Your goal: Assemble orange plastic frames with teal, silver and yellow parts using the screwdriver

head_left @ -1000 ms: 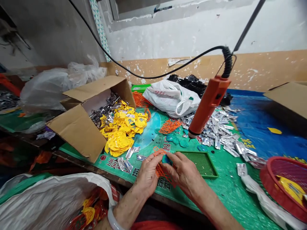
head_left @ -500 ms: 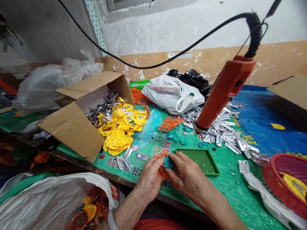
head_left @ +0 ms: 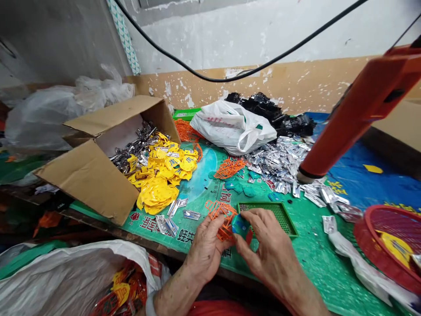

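Near the table's front edge, my left hand (head_left: 206, 248) is closed on thin orange plastic frames (head_left: 222, 215). Beside it, my right hand (head_left: 268, 245) pinches a small blue-green piece (head_left: 240, 225) between thumb and fingers, close against the orange frames. Something reddish shows under that piece, partly hidden by the fingers. Behind my right hand lies a green mesh tray (head_left: 289, 221) with small bits in its left corner. More orange frames (head_left: 230, 168) and teal pieces (head_left: 249, 191) rest farther back on the green table cover.
An open cardboard box (head_left: 95, 180) spills yellow pieces (head_left: 158, 195) at left. An orange-red power tool (head_left: 348, 118) hangs at right above silver pieces (head_left: 283, 158). A white bag (head_left: 233, 127) lies at the back, a red basket (head_left: 368, 237) at right, a large sack (head_left: 66, 281) at front left.
The blue-green piece shows more fully between my right thumb and fingers, and the orange frames are more spread in view. The hanging tool appears farther right and larger as the view shifted.
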Action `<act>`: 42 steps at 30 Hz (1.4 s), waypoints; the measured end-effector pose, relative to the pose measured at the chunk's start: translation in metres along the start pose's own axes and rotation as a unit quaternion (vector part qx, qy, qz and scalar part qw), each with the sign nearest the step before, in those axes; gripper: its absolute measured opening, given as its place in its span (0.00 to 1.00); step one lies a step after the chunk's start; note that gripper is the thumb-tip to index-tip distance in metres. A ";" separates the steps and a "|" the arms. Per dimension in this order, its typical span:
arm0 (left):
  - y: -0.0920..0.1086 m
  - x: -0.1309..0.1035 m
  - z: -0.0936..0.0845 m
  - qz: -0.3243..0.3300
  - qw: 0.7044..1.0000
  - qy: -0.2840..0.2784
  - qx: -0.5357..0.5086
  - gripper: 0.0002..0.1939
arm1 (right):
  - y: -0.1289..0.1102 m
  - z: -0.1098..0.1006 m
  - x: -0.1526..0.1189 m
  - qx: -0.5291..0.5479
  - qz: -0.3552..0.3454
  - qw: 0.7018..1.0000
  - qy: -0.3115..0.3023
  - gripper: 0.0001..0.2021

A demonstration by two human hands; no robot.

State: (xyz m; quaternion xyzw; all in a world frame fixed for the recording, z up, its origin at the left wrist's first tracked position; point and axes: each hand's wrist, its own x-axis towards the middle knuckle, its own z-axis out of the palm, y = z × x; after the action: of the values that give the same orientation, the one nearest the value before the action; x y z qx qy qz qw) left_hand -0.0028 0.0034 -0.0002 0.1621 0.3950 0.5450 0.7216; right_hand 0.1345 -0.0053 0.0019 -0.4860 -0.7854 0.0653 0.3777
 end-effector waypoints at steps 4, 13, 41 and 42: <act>-0.004 -0.001 0.000 0.012 1.000 -0.001 -0.011 0.13 | -0.004 0.005 0.001 -0.006 0.006 1.000 -0.008 0.15; -0.010 -0.003 -0.006 0.009 1.000 -0.026 -0.001 0.10 | 0.004 0.009 -0.001 0.057 0.011 0.998 -0.015 0.15; -0.024 0.000 -0.006 -0.023 0.994 -0.071 -0.076 0.07 | 0.003 0.012 -0.016 0.100 0.052 0.993 0.035 0.22; -0.025 0.000 -0.006 -0.029 0.994 -0.069 -0.077 0.07 | 0.002 0.013 -0.016 0.108 0.063 0.992 0.036 0.21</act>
State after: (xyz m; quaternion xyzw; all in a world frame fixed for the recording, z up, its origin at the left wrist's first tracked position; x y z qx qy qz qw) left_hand 0.0092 -0.0066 -0.0200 0.1314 0.3052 0.5399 0.7733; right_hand 0.1316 -0.0141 -0.0170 -0.4931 -0.7277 0.1558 0.4507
